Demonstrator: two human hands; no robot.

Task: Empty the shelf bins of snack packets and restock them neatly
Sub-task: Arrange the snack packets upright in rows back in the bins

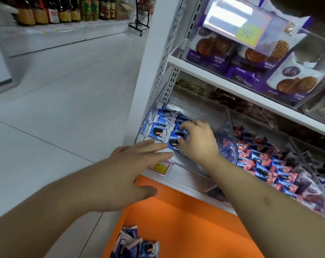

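A clear plastic shelf bin at the left end of the lower shelf holds several blue and white cookie packets lined up against its left side. My right hand reaches into the bin, its curled fingers pinching a blue packet at the front of the row. My left hand hovers with straight fingers just outside the bin's front rim, fingertips close to that packet. More of the blue packets lie in a pile near the bottom edge of the view.
The neighbouring bin holds pink and blue packets, then purple and white ones. The upper shelf carries purple waffle packs behind a price tag. An orange panel lies below the shelf. Bottles line a far shelf across the tiled floor.
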